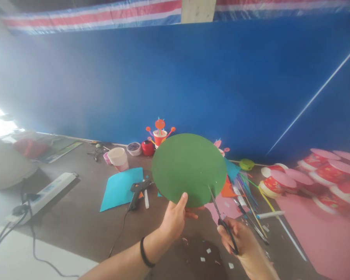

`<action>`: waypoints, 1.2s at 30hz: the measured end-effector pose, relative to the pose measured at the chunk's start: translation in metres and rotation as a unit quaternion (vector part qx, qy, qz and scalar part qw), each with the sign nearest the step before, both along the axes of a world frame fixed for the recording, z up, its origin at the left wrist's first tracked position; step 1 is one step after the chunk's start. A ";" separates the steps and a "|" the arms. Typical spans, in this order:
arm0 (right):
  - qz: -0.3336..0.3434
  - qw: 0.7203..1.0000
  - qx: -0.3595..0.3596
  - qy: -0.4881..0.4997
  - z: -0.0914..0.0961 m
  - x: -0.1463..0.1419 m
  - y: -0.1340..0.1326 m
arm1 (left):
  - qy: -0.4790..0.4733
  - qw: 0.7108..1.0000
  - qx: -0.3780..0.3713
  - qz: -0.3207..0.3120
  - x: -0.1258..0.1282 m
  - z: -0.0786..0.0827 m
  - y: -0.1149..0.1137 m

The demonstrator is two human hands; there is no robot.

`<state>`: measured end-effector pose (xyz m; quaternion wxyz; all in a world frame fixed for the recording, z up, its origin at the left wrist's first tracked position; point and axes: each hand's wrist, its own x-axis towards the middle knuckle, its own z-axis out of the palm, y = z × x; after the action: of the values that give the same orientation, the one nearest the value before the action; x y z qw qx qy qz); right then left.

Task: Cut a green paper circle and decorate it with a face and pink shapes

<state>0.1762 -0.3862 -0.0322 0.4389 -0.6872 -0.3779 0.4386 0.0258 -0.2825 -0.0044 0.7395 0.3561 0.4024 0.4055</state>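
Observation:
My left hand pinches the lower edge of a green paper disc and holds it up over the table, thumb on the front face. My right hand grips a pair of scissors by the handles. The blades point up and their tip touches the disc's lower right edge. A black band sits on my left wrist.
On the brown table lie a light blue sheet, a black glue gun, a white cup, a red cup craft, sticks and straws, pink paper, stacked red cups and a power strip. A blue backdrop stands behind.

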 end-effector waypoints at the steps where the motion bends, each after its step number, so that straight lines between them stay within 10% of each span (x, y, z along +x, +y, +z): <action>1: 0.006 1.000 -0.004 -0.003 -0.002 0.001 0.000 | 0.002 1.000 0.002 -0.003 0.000 0.000 0.000; 28: -0.006 0.999 -0.050 -0.003 0.025 -0.010 -0.001 | -0.034 0.999 0.004 0.002 -0.003 -0.007 0.001; 36: 0.050 0.996 -0.049 -0.055 0.005 0.009 -0.004 | -0.021 1.000 0.014 -0.016 -0.005 -0.009 0.007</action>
<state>0.1850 -0.3903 -0.0269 0.3606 -0.7110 -0.4139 0.4396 0.0204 -0.2757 -0.0134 0.7490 0.3643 0.3754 0.4066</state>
